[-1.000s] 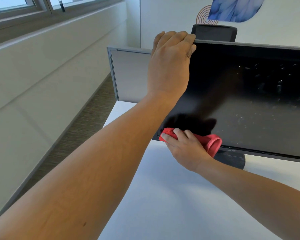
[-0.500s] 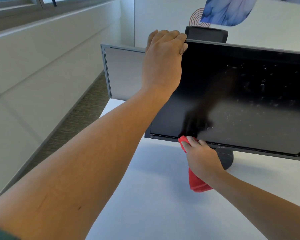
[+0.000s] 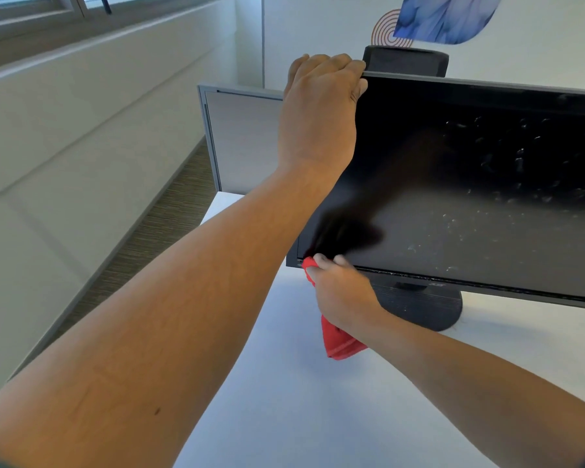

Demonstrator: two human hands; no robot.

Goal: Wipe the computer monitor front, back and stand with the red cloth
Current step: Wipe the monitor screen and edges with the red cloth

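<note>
Head view: monitor (image 3: 470,184) stands on the white tabletop (image 3: 301,400), its dark screen facing the person and tipped slightly askew. Left grip (image 3: 321,109) is curled over the monitor's top left corner, with the fingers hooked behind the upper edge. By the look of the pose, it braces the screen so that wiping pressure does not rock or swivel it on the stand (image 3: 423,305).

Right grip (image 3: 343,292) is closed round the red cloth (image 3: 338,342) at the monitor's lower left corner. Its fingertips press a bunched end of the cloth against the bottom bezel, and the loose tail hangs out below the palm, just left of the stand. Wadding the cloth like this likely gives a firm pad for that narrow edge.

Pale specks (image 3: 517,160) dot the monitor's middle and right, well apart from the cloth. I judge that the front is only partly wiped, with the back, hidden here, and the stand to follow. A grey partition panel (image 3: 244,140) rises behind the monitor's left side.
</note>
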